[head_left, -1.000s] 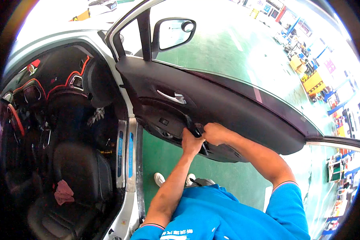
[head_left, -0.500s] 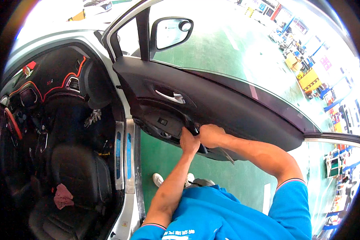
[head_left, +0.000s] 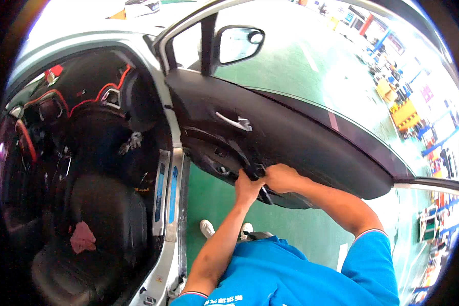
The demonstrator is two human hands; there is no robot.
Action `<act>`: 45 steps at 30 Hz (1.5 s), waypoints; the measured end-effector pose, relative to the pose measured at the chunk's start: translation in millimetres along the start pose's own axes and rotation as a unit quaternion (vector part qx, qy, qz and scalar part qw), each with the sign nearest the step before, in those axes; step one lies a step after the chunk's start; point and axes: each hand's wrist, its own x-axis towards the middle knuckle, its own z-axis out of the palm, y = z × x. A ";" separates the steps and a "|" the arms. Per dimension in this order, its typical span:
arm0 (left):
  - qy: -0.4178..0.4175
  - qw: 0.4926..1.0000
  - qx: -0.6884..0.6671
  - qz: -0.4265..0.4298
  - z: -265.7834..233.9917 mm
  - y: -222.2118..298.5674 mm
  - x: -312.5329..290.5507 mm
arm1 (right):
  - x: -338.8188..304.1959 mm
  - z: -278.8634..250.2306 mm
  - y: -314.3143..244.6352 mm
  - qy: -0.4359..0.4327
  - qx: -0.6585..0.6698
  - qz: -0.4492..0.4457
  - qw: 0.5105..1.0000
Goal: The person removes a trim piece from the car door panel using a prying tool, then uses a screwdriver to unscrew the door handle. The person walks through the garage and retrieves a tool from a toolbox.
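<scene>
The left hand point(head_left: 250, 188) and the right hand point(head_left: 283, 178) met at the dark pull handle point(head_left: 246, 162) on the inner door panel point(head_left: 316, 153), below the silver lever point(head_left: 234, 122); the fingers of both looked bent, but whether they were clenched on anything could not be told. A thin, pale strip point(head_left: 267, 196) jutted out beneath them, and a slip under uneven force could have scratched the panel or jabbed the left hand. Prying hard at one spot might also have cracked the handle.

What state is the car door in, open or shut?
Open: the car door stands out from the sill, with green floor showing between them.
</scene>
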 end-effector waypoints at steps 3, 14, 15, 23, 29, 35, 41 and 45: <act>0.003 0.994 -0.106 -0.020 -1.5 -11.8 4.6 | 0.4 7.6 17.1 0.037 0.069 -0.004 0.997; -0.086 0.841 -0.515 -0.137 -98.2 -9.0 -66.5 | -42.0 70.4 36.0 0.011 0.399 -0.041 0.916; -0.082 0.836 -0.524 -0.143 -103.7 1.2 -75.6 | -42.6 75.8 31.9 -0.003 0.451 -0.038 0.892; -0.071 0.846 -0.517 -0.109 -125.5 16.2 -123.7 | -23.3 91.1 -11.6 -0.048 0.499 -0.113 0.858; 0.013 0.874 -0.479 -0.080 -153.1 14.4 -160.5 | 15.5 135.7 -17.0 -0.120 0.513 -0.111 0.843; 0.169 0.884 -0.424 -0.098 -191.2 20.2 -201.8 | 88.8 278.4 3.2 -0.299 0.379 0.009 0.876; 0.179 0.878 -0.427 -0.121 -260.7 -6.3 -192.7 | 173.9 292.1 -127.8 -0.251 0.639 0.010 0.727; 0.160 0.881 -0.426 -0.131 -317.4 -26.3 -159.7 | 276.3 314.9 -235.7 -0.247 0.592 0.063 0.764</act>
